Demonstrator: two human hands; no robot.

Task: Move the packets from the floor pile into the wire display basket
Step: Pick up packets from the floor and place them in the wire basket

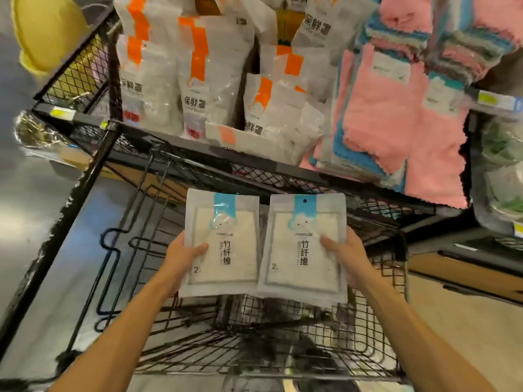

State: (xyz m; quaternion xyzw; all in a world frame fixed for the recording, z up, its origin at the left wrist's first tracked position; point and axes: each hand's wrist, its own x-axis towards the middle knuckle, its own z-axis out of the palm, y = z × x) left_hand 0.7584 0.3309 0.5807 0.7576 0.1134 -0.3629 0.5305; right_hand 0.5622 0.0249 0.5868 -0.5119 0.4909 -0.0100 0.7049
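Two blue-topped packets are held up at the frame's centre, the left packet (221, 244) and the right packet (304, 247), one in each of two hands. One wire basket (376, 281) sits below them.

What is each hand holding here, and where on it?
Left hand grips the left packet at its left edge; right hand grips the right packet at its right edge.

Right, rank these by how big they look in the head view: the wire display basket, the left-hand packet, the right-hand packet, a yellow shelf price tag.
1. Wire display basket
2. Left-hand packet and right-hand packet: alike, not ranked
3. Yellow shelf price tag
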